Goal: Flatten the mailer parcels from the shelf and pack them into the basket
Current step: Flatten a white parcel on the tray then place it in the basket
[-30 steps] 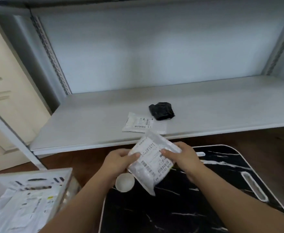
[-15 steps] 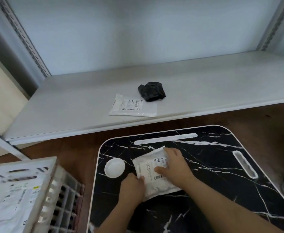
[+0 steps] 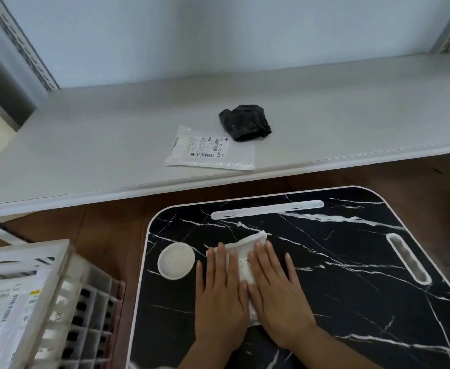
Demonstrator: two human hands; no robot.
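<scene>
Fingers of the left hand and right hand now lie straight and flat on the white mailer parcel, pressing it onto the near table; half a second ago the left still pinched its edge. Flattening is underway. Two parcels, white and black, wait on the far shelf; the basket sits near left

Single head view, close, forward and down over the tray table.
</scene>
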